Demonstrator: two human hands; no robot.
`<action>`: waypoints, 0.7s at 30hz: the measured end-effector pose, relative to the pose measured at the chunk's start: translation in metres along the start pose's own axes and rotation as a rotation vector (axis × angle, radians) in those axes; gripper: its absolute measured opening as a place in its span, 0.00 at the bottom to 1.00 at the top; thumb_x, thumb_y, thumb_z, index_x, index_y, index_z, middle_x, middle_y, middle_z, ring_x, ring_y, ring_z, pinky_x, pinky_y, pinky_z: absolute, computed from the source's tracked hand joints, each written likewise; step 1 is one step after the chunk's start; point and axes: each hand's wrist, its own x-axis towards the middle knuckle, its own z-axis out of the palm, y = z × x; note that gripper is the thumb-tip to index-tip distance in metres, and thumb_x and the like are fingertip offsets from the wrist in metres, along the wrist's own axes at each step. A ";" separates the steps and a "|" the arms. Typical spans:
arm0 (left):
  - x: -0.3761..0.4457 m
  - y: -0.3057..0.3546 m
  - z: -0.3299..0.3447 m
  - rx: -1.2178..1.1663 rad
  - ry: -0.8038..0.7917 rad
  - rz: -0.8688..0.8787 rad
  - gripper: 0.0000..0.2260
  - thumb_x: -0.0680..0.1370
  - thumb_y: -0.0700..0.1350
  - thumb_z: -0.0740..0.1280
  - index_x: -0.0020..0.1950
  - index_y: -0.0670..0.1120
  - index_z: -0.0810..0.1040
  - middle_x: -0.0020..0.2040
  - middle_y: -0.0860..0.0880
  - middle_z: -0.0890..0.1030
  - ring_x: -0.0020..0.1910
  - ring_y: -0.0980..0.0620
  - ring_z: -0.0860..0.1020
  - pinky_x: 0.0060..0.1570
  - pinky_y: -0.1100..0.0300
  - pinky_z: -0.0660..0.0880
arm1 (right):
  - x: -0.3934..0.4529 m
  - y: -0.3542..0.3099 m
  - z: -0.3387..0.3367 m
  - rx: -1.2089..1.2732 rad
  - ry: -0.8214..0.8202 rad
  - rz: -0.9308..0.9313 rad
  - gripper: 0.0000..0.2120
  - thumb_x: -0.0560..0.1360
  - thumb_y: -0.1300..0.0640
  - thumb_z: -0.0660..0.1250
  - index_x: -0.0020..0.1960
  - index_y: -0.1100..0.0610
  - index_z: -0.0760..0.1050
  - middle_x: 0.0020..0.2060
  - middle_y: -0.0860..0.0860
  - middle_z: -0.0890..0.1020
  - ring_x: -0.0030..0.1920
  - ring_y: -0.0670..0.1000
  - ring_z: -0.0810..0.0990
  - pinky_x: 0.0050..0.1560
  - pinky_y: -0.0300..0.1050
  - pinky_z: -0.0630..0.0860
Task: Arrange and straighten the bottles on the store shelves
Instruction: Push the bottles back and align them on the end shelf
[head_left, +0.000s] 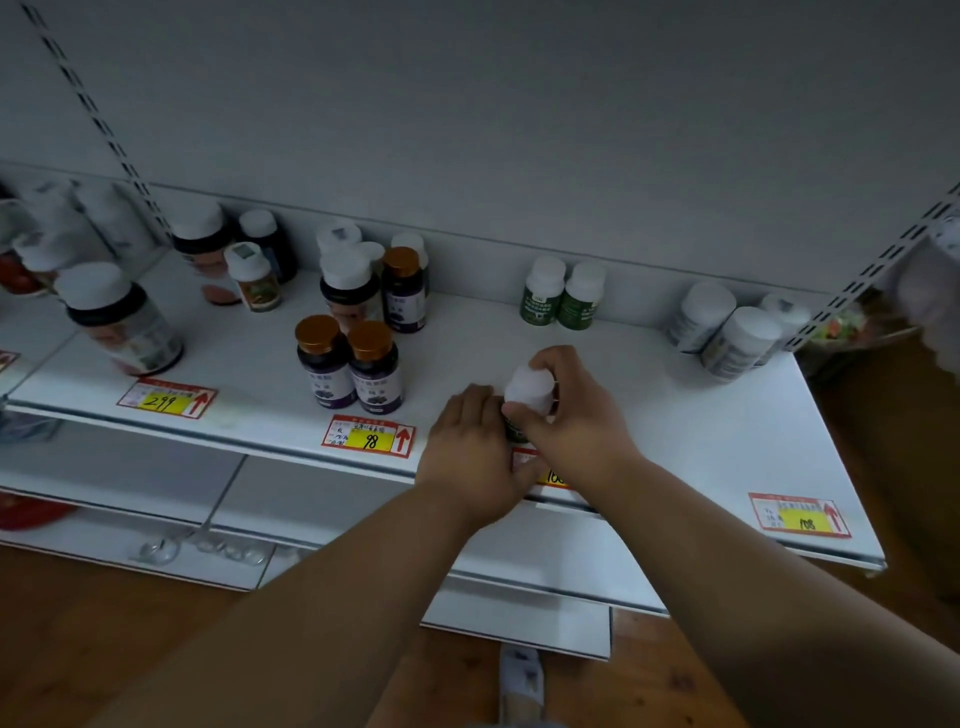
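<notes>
While both hands meet at the front edge of the white shelf, the right hand has its fingers curled around a white-capped green bottle, standing upright, and the left hand presses flat against its side. Farther back stand two matching green bottles against the rear wall, with gold-capped purple bottles to the left.

Dim store aisle, white shelving in front of you

You face a plain grey back panel with slotted metal uprights at left and right. The white shelf board carries red and yellow price tags along its front edge. Below you lies a brown wooden floor; light is low.
</notes>
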 end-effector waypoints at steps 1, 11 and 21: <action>-0.001 0.000 -0.002 -0.004 -0.011 0.000 0.34 0.71 0.65 0.58 0.62 0.37 0.75 0.58 0.40 0.76 0.59 0.39 0.73 0.61 0.48 0.72 | -0.001 0.001 0.001 -0.006 0.006 0.002 0.20 0.71 0.50 0.72 0.56 0.46 0.65 0.51 0.47 0.76 0.46 0.50 0.74 0.44 0.43 0.71; -0.005 -0.001 -0.010 -0.088 0.034 -0.023 0.36 0.69 0.66 0.59 0.66 0.41 0.71 0.61 0.43 0.75 0.61 0.43 0.73 0.62 0.52 0.71 | -0.012 -0.002 -0.003 -0.011 0.076 0.027 0.22 0.73 0.46 0.69 0.63 0.46 0.65 0.60 0.48 0.74 0.57 0.50 0.76 0.55 0.48 0.75; 0.015 0.084 -0.060 -0.064 0.288 0.177 0.35 0.74 0.58 0.66 0.75 0.40 0.63 0.72 0.41 0.68 0.71 0.42 0.66 0.70 0.49 0.63 | -0.018 0.054 -0.097 -0.101 0.365 0.033 0.16 0.76 0.47 0.66 0.60 0.51 0.70 0.59 0.49 0.74 0.55 0.49 0.76 0.51 0.43 0.73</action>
